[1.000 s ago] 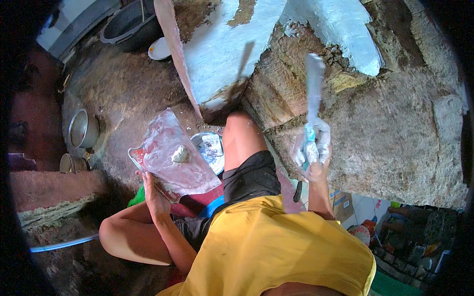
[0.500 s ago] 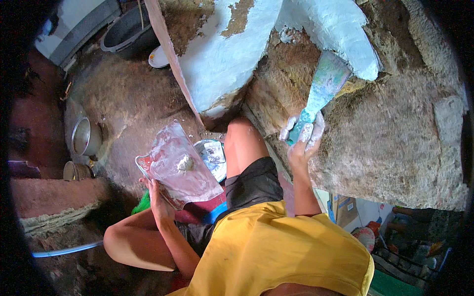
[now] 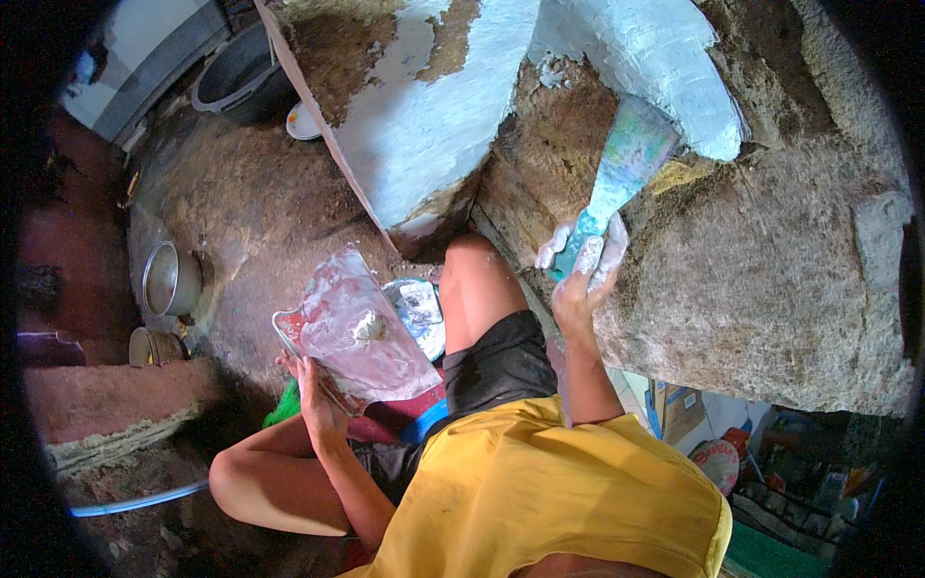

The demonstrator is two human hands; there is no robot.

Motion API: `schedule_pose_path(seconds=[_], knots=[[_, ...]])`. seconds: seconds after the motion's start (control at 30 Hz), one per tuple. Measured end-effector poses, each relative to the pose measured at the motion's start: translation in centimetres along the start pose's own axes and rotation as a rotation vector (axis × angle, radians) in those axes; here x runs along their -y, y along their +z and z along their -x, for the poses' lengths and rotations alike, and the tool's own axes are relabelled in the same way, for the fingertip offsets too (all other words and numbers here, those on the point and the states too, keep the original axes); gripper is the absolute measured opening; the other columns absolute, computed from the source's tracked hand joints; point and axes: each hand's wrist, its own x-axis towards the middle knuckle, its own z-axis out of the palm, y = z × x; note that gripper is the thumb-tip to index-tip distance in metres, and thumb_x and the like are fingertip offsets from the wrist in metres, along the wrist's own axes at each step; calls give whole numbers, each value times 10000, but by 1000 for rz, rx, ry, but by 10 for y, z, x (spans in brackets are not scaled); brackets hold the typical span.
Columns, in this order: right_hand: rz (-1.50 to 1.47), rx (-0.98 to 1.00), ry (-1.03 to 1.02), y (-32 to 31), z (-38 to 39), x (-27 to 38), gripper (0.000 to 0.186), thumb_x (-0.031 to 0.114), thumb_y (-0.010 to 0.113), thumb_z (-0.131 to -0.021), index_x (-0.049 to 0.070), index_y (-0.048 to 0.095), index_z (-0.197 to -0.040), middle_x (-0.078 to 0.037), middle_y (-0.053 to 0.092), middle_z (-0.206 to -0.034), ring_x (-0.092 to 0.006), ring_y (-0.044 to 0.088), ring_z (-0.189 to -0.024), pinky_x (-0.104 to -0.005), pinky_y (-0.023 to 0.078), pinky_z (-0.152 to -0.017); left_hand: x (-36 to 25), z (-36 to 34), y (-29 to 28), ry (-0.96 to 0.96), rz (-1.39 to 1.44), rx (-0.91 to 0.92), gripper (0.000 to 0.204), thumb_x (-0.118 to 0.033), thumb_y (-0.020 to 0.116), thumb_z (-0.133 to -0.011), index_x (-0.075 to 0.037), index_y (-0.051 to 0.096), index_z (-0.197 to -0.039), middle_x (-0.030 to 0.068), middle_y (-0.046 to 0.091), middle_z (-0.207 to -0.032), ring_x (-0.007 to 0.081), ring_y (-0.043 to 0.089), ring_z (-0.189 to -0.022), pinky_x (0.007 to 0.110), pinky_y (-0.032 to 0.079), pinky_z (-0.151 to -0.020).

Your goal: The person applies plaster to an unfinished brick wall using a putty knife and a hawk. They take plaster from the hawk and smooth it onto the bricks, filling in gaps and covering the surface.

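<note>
My right hand (image 3: 588, 265), its fingers coated white, is wrapped round the teal handle of a putty knife (image 3: 631, 154). The wide, smeared blade lies at the lower edge of a fresh white putty coat (image 3: 665, 67) on the rough brown wall (image 3: 742, 279). In my left hand (image 3: 323, 400) is a flat board (image 3: 332, 299) smeared with white, gripped at its near edge. A small putty lump (image 3: 367, 327) sits on the board. Just beyond its right side, partly hidden, is a round container (image 3: 424, 313) streaked with white and blue.
A projecting wall corner (image 3: 414, 135), partly coated white, stands ahead of my knee. On the left are a metal pot (image 3: 171, 279), a smaller tin (image 3: 156, 347) and a dark basin (image 3: 241, 82). Cardboard and clutter (image 3: 679, 414) lie at lower right.
The putty knife and my right hand have shifted slightly left along the wall. My left hand still holds the board, lump on top. The view has moved a little.
</note>
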Motion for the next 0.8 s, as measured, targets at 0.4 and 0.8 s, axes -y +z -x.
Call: schedule_pose_path(seconds=[0.4,0.8], knots=[[31,58,20,-13,2,-25,386,261,374,-933,74,243,-1244,-105,466,-764,-168,466,-583,-315,439,-527,8,-6,-8,5,-35,-43,701,-298,442,-907,-93,-19,-1395,16,112,-1435,150,165,-1291,331,153,-1049],[-3,-13,19,-9,2,-10,392,267,381,-930,83,242,-1247,-99,467,-775,-160,462,-589,-307,433,-523,-6,8,9,2,-84,-5,671,-326,456,-894,-2,114,-1370,88,127,-1428,183,204,-1285,328,180,-1040]])
